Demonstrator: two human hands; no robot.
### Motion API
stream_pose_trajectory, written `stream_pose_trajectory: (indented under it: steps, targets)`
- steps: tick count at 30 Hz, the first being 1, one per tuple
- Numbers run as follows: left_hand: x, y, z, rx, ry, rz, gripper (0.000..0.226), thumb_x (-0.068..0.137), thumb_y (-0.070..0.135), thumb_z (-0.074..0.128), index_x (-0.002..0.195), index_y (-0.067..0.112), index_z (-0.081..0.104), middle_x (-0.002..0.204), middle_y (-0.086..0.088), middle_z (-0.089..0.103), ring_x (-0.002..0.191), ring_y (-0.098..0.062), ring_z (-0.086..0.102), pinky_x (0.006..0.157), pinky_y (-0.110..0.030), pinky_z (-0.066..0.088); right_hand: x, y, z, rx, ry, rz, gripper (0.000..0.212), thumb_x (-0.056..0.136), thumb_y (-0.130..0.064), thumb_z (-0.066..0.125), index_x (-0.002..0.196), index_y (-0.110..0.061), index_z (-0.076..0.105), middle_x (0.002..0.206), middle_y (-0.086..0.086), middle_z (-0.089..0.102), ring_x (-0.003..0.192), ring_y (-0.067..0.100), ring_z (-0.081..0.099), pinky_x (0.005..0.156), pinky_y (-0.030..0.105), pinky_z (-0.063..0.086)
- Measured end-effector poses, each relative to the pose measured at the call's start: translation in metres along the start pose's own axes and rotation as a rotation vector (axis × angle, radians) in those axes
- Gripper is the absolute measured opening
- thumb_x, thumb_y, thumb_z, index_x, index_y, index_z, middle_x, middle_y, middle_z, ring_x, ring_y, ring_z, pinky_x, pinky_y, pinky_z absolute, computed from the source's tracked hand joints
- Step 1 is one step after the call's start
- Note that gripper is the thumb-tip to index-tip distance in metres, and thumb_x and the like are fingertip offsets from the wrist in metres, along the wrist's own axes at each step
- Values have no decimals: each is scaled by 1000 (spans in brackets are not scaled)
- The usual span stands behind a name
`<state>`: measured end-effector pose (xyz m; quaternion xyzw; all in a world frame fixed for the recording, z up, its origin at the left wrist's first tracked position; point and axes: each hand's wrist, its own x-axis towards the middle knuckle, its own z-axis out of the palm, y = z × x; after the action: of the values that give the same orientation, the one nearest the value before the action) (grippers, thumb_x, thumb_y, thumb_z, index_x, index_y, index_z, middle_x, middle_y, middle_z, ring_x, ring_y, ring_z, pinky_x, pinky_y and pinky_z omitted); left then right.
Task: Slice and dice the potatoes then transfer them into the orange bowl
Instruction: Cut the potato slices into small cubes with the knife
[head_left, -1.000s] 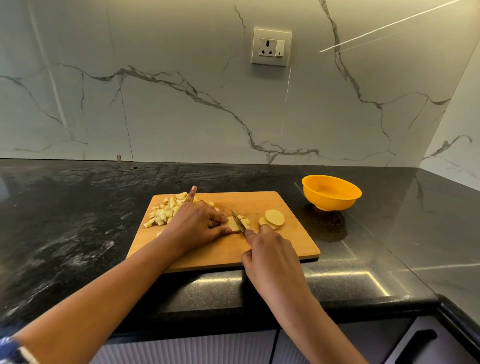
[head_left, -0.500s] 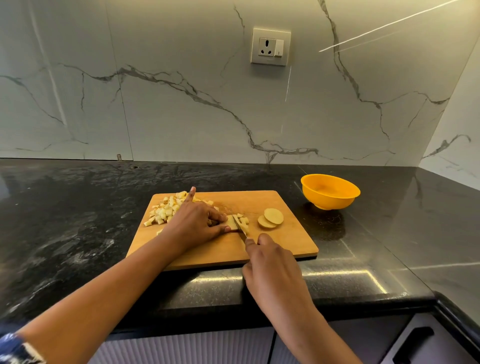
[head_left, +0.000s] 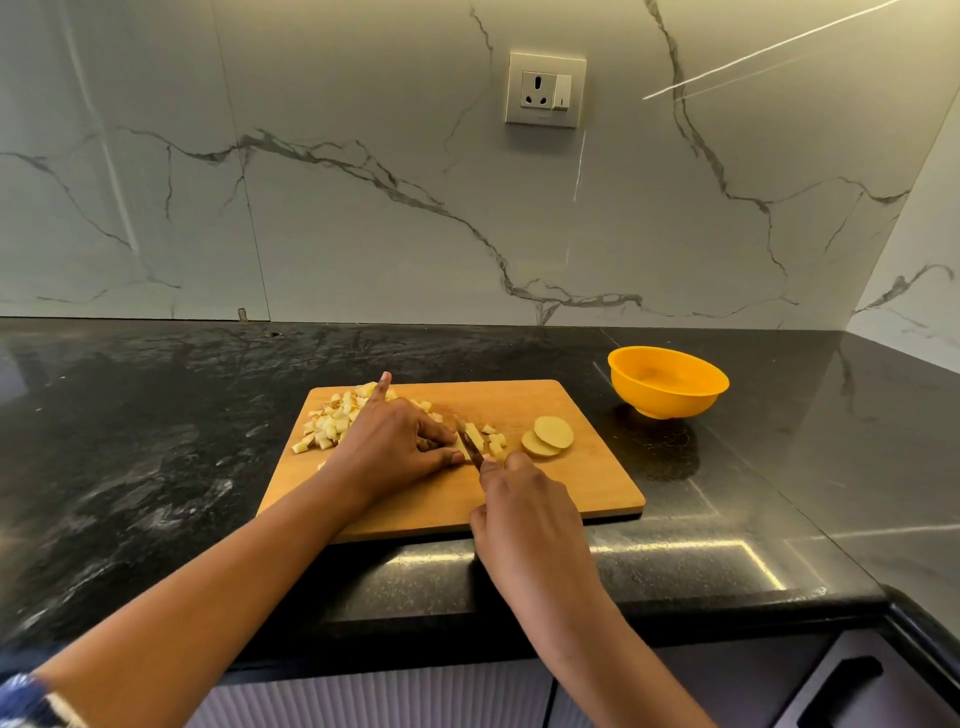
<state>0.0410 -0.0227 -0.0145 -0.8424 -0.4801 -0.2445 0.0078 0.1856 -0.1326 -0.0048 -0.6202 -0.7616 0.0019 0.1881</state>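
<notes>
Right hand (head_left: 524, 514) cuts potato strips (head_left: 477, 435) with knife (head_left: 469, 446); left hand (head_left: 389, 441) holds them.

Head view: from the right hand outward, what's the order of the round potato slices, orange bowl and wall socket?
1. Round potato slices, on the board just beyond the right hand.
2. Orange bowl, on the counter to the right.
3. Wall socket, up on the back wall.

Layout of the work area. The cutting board (head_left: 571, 483) lay on the counter (head_left: 156, 415), near its front edge. On the board, the diced pile (head_left: 332, 421) sat at the rear left and two overlapping slices (head_left: 548, 436) at the right. Between them, the left hand (head_left: 389, 441) held the cut strips (head_left: 475, 432) against the knife (head_left: 470, 447). The right hand (head_left: 524, 514) gripped the knife from the front. The bowl (head_left: 670, 402) stood on the counter, to the right of the board's rear corner and apart from it. The socket (head_left: 545, 89) sat on the wall behind.
</notes>
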Motion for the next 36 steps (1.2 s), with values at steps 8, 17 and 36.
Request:
stream_pose_trajectory:
  steps: [8,17,36]
  targets:
    - [1,3,0,-3,-6,-13,32,84,42,63,108,22,70,106,10,69,105,-2,59,108,-26,-17,11,-12,-2,-63,-85,-22,28,100,-13,44,126,-8,53,123,9,48,101,20,56,73,25,38]
    - [-2,4,-3,-37,-2,-36,34,81,45,65,107,22,70,105,8,70,105,-4,59,108,-27,-16,-25,4,-4,9,-27,-45,36,100,-17,45,136,-16,46,121,1,47,95,12,54,69,20,36]
    - [-2,-4,-6,36,18,-20,26,85,42,63,107,30,69,104,8,69,109,-5,54,106,-24,-18,4,-6,7,27,3,3,29,100,-22,44,128,-14,52,121,4,49,101,16,54,72,21,36]
